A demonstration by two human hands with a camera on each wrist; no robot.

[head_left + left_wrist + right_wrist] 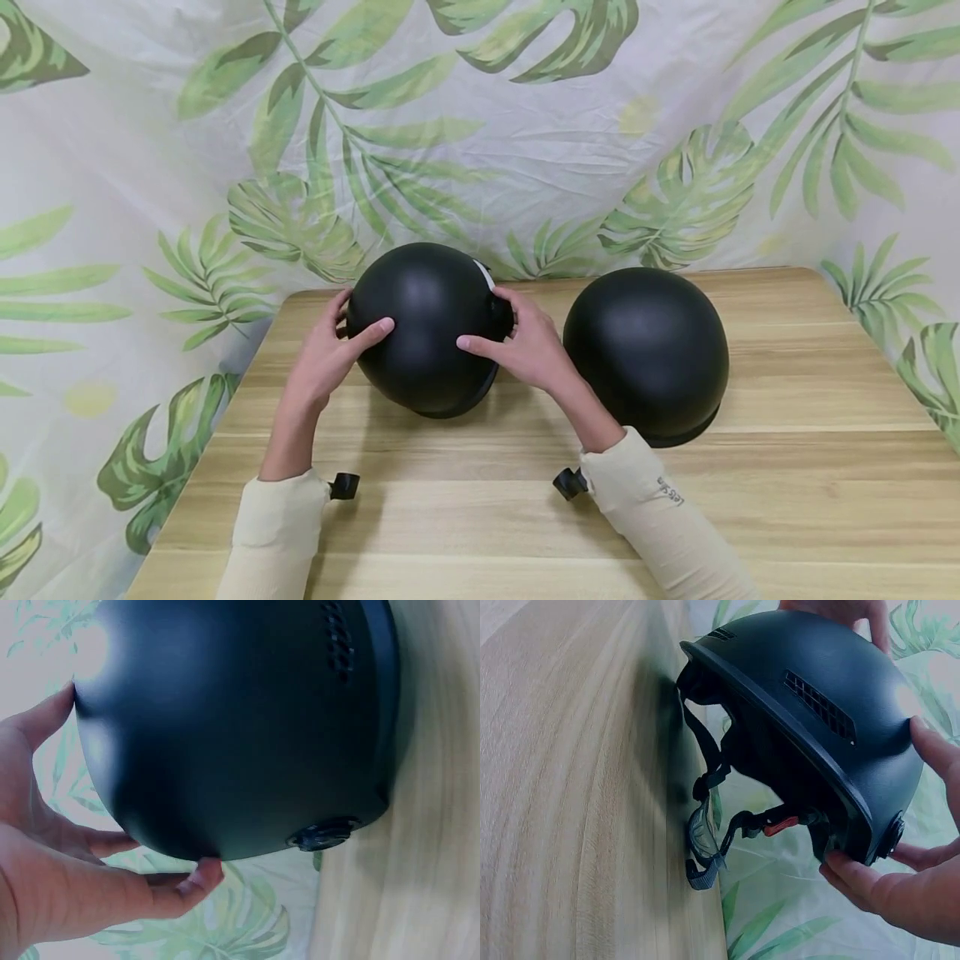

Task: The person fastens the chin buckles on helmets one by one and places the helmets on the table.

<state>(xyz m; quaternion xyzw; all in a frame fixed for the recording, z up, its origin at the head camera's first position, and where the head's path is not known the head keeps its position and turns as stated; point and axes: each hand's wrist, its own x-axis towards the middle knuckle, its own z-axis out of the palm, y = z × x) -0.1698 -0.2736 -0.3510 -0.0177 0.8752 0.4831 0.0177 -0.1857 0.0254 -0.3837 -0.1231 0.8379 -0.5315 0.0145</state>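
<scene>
Head view, nearest first: left sleeve and right sleeve, both cream; lettering on the right one. Black fitting juts inward at the left cuff, its twin at the right.

Beyond the cuffs, both hands grip one black helmet, left of the table's middle. Left hand: thumb on the shell, fingers bent round the left side. Right hand: thumb on the near face, fingers hooked round the right edge; the right wrist view puts fingertips at the rim.

Helmet held tilted, crown up, hollow side partly lifted from the wood; whether any rim touches, cannot tell. Contents, from the right wrist view: dark padding, a black strap hanging out, a red piece on the webbing, and something pale and glossy, too unclear to name. Shell carries vents and a round fitting.

Just right, second black helmet on the table, dome up; interior hidden. Under all, wood-grain table. Farthest, pale leaf-print cloth.
</scene>
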